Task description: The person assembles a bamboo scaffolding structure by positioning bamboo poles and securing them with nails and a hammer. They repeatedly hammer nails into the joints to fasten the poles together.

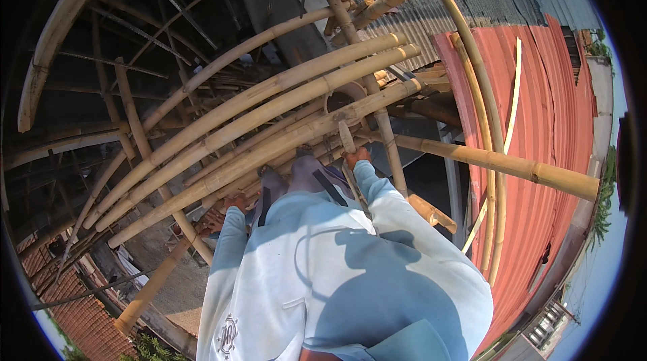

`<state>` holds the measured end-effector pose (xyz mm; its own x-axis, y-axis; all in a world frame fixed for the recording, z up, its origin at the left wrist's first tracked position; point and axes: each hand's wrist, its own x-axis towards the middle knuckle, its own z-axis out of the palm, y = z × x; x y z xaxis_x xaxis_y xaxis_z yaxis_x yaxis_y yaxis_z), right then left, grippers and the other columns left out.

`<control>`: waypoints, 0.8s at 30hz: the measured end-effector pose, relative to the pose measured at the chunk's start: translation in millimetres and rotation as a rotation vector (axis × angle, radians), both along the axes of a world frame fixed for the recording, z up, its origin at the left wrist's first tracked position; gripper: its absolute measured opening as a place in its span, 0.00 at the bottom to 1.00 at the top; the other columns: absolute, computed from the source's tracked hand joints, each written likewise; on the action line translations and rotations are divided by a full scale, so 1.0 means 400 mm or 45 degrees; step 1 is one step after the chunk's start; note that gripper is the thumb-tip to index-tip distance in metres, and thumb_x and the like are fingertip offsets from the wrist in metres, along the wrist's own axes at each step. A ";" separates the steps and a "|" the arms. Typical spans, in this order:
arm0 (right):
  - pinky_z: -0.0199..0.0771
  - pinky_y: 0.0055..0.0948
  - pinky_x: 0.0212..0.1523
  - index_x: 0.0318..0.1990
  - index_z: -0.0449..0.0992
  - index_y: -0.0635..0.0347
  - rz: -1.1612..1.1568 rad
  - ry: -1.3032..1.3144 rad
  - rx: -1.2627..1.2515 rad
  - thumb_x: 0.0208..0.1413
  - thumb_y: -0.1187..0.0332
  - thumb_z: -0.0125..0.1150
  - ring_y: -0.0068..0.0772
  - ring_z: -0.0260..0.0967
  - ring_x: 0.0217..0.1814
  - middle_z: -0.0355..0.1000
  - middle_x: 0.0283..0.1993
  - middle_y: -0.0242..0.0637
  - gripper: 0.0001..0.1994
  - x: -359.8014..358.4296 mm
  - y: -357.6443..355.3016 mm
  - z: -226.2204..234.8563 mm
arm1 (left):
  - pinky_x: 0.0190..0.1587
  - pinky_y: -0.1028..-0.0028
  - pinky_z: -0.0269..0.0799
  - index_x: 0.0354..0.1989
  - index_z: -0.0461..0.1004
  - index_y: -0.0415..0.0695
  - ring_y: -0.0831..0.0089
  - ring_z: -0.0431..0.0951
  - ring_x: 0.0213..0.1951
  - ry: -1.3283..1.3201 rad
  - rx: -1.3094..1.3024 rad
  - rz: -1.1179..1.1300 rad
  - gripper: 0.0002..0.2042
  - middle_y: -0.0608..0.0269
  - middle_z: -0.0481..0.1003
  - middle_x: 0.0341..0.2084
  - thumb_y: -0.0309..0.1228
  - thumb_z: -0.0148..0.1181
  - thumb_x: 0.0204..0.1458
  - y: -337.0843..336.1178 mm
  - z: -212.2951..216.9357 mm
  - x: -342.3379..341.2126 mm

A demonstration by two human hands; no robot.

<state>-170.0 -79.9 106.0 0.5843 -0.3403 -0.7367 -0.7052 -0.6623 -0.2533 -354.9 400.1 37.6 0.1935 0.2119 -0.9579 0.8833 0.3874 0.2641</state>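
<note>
My right hand (357,157) is closed around a long, narrow, pale piece (346,137) that sticks out above and below the fist. Whether it is a tool or a split strip of bamboo, I cannot tell. Its upper end lies against the nearest of several thick bamboo poles (269,159), which run side by side across the front of my body. Lower on the left, my left hand (234,202) grips around the bamboo beside a crossing bamboo pole (183,223); its fingers are partly hidden. Between the arms, my legs and feet (304,152) show against the bamboo.
A round bucket-like container (345,99) sits behind the poles. One thick bamboo pole (499,162) juts out to the right, over a red corrugated metal sheet (546,125). Grey corrugated roofing (431,4) lies beyond. A dark drop with crossed poles (74,179) opens at left.
</note>
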 end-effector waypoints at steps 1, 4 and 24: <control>0.75 0.48 0.60 0.51 0.80 0.70 0.024 -0.022 -0.037 0.48 0.53 0.73 0.60 0.74 0.61 0.75 0.57 0.62 0.30 -0.002 -0.003 0.000 | 0.54 0.50 0.73 0.59 0.72 0.52 0.47 0.79 0.55 0.006 -0.044 -0.023 0.18 0.48 0.78 0.55 0.35 0.59 0.59 -0.005 -0.006 0.002; 0.79 0.46 0.52 0.48 0.82 0.70 0.021 -0.072 -0.091 0.47 0.53 0.76 0.55 0.79 0.50 0.80 0.48 0.58 0.29 -0.007 -0.019 0.014 | 0.52 0.49 0.73 0.58 0.72 0.51 0.46 0.79 0.55 -0.022 -0.161 -0.034 0.19 0.48 0.78 0.55 0.34 0.60 0.58 -0.003 -0.018 0.019; 0.82 0.44 0.50 0.40 0.82 0.70 -0.421 0.311 -0.220 0.50 0.59 0.72 0.54 0.82 0.48 0.81 0.43 0.60 0.20 -0.532 -0.274 0.018 | 0.30 0.56 0.78 0.50 0.77 0.49 0.62 0.82 0.32 -0.080 0.250 -0.323 0.11 0.56 0.81 0.37 0.30 0.64 0.60 0.067 0.156 0.334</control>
<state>-382.8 -189.7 113.3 0.2394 -0.6099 -0.7555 -0.9117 -0.4088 0.0412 -221.4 427.1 99.9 0.3211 0.3287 -0.8882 0.9247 0.0937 0.3690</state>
